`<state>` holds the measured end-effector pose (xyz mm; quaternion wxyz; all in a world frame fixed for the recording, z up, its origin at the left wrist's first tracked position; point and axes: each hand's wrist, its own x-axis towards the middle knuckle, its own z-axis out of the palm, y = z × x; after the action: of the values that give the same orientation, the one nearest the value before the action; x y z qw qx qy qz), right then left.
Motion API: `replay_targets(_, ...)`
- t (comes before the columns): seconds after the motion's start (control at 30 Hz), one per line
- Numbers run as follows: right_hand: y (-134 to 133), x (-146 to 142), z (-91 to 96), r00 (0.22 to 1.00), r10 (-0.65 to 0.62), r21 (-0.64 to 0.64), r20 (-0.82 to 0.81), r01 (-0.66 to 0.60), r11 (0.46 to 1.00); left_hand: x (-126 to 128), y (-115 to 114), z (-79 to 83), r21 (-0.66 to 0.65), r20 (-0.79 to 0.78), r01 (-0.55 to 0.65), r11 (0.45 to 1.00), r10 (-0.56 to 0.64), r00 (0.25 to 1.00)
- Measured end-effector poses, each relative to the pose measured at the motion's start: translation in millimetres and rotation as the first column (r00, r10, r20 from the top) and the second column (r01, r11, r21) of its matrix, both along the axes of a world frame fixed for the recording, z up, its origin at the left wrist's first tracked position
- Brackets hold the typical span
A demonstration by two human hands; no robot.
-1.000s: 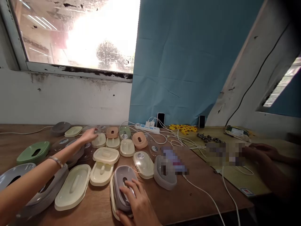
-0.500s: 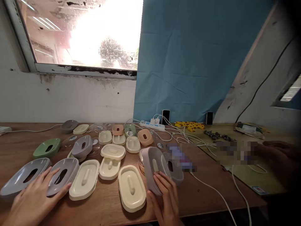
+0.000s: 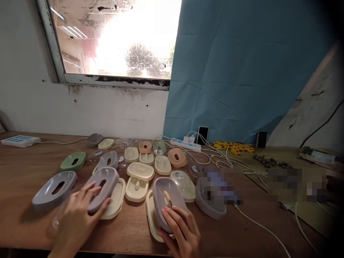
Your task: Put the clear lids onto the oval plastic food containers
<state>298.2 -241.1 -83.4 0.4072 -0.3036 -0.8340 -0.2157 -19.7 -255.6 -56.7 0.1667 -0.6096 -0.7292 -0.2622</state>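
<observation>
My left hand grips a grey oval lid with a slot, lifted and tilted over a cream oval lid. My right hand holds another grey oval lid, its fingers on the near edge, above a cream lid on the wooden table. Several more oval lids and containers in cream, grey, green and peach are spread across the table behind both hands.
A grey lid and a green one lie at the left. A power strip, white cables, two upright phones and yellow pieces stand at the back. A white device sits far left.
My left hand drew back from the far lids and has picked up a grey lid at the near left. My right hand has brought its grey lid back over the cream lid. The view swung left.
</observation>
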Motion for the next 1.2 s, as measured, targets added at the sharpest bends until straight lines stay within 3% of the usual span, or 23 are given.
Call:
replay_targets(0.17,2.3,-13.4,-8.1,0.999,-0.017,-0.001,0.042,0.017,1.000,39.6,12.0,-11.5,-0.145,-0.213,-0.047,0.988,0.016,0.977)
replay_targets(0.37,-0.7,-20.5,-7.8,0.996,-0.035,0.032,0.082,0.032,0.999,45.7,3.5,-16.5,-0.199,-0.312,-0.072,0.977,0.007,0.950)
replay_targets(0.63,0.8,-14.7,-14.6,0.998,-0.028,0.084,0.055,0.023,0.996,23.0,5.3,-19.4,-0.241,-0.116,-0.045,0.970,0.017,0.993)
replay_targets(0.83,3.2,-13.4,-16.0,0.998,-0.016,0.077,0.065,0.011,0.997,8.4,15.0,-7.1,-0.230,0.048,-0.061,0.971,0.074,0.996)
replay_targets(1.0,1.2,-13.4,-13.3,0.998,-0.019,0.077,0.068,0.014,0.997,12.9,13.3,-13.2,-0.219,0.014,-0.033,0.975,0.037,0.999)
replay_targets(1.2,-1.2,-14.5,-8.2,0.999,-0.020,0.040,0.050,0.018,0.999,25.4,-13.8,-25.9,-0.253,-0.080,-0.016,0.967,-0.004,0.997)
